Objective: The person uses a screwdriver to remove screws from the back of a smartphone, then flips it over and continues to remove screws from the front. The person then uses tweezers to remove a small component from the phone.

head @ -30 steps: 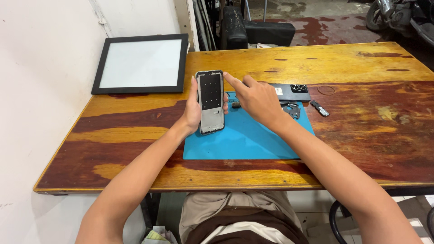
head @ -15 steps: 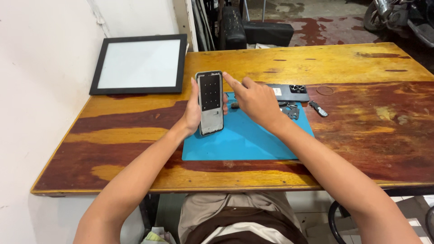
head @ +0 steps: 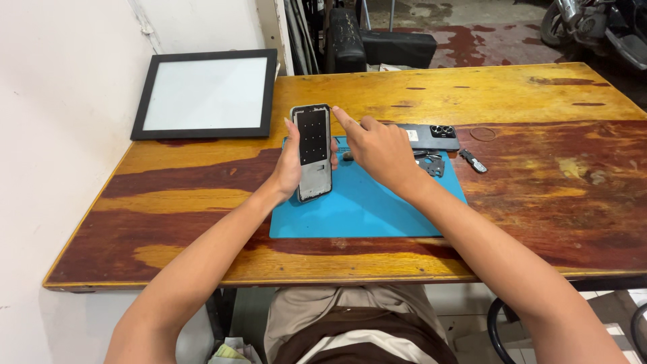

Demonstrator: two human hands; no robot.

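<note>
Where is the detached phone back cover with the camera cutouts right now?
In the head view, the back cover lies flat on the wooden table, at the far right corner of the blue mat, just beyond the right hand.

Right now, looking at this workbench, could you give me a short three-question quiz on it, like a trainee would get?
1. True or false: the left hand holds the opened phone frame upright above the blue work mat.
2. Which finger of the right hand reaches toward the frame's top edge? A) thumb B) index finger C) little finger
3. Fill in: the black phone back cover lies on the wooden table to the ____ of the right hand.

Key: 1 true; 2 B; 3 right.
</note>
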